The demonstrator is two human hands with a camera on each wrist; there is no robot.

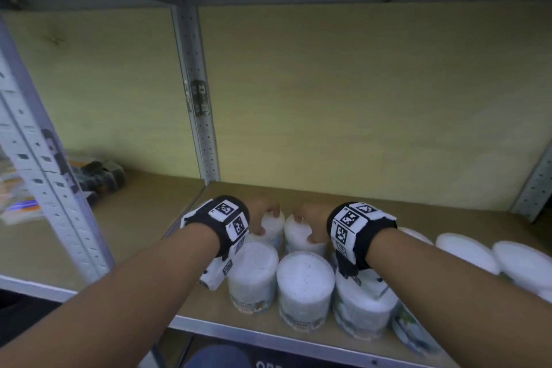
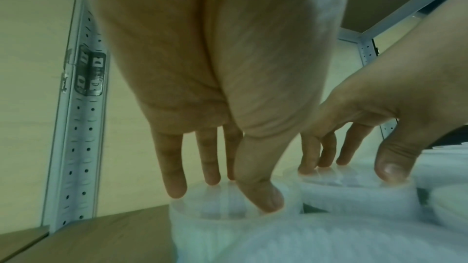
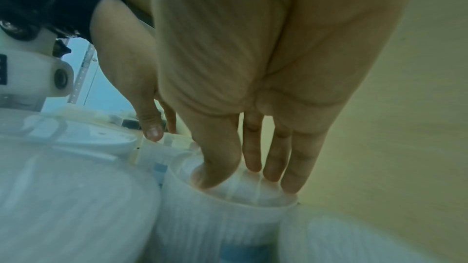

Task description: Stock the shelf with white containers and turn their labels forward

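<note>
Two white containers stand side by side in the back row of the wooden shelf (image 1: 418,212). My left hand (image 1: 267,220) grips the left container (image 1: 274,231) from above, thumb and fingertips (image 2: 174,185) pinching its lid rim (image 2: 222,209). My right hand (image 1: 305,227) holds the right container (image 1: 298,237) the same way, its fingertips (image 3: 291,179) on the lid edge (image 3: 228,213). In front of them stands a row of three white containers (image 1: 304,281), with labels low on their sides. The labels of the two held containers are hidden.
More white containers (image 1: 466,251) line the shelf to the right, under my right forearm. A perforated metal upright (image 1: 195,104) stands at the back left of this bay, another (image 1: 44,176) at the front left. Dark packages (image 1: 101,176) lie in the neighbouring bay.
</note>
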